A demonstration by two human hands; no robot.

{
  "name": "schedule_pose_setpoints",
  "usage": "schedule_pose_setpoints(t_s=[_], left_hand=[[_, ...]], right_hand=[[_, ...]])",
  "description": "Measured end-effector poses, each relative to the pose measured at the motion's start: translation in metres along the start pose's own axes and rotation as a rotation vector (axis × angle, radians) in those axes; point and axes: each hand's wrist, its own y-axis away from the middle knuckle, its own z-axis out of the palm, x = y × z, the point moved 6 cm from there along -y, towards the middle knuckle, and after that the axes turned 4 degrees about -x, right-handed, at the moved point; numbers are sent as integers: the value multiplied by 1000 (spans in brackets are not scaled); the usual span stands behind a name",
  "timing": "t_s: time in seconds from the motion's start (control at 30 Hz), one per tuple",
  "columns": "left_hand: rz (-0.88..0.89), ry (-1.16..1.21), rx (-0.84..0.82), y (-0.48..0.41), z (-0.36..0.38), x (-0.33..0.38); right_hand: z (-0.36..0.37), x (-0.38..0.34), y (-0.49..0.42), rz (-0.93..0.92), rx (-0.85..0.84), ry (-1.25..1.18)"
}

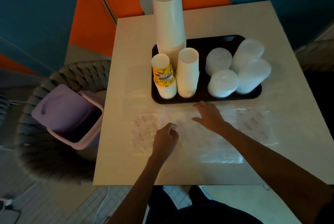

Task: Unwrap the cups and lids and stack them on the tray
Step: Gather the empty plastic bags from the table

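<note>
A black tray [204, 43] on the white table carries a tall stack of white cups [169, 21], a short stack topped by a yellow printed cup [163, 77] and another white cup stack [187, 72]. To their right stand several stacks of translucent lids [222, 83]. Clear plastic wrappers with red print [253, 126] lie flat on the table in front of the tray. My left hand [165, 140] pinches the wrapper near its left part. My right hand [209, 115] lies flat and spread on the plastic just before the tray's front edge.
A purple bin with a swing lid [68, 115] stands on a grey woven chair [54, 151] left of the table [130, 43]. The table's near edge runs just above my legs. Blue and orange walls rise behind.
</note>
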Motion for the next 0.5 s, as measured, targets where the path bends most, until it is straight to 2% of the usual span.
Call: schedule_pose_setpoints(t_s=[0.23, 0.5], left_hand=[[-8, 10, 43, 1, 0, -8], [-35, 37, 40, -2, 3, -14]], right_hand=[[-1, 3, -6, 3, 27, 14], [-13, 4, -6, -13, 120, -136]])
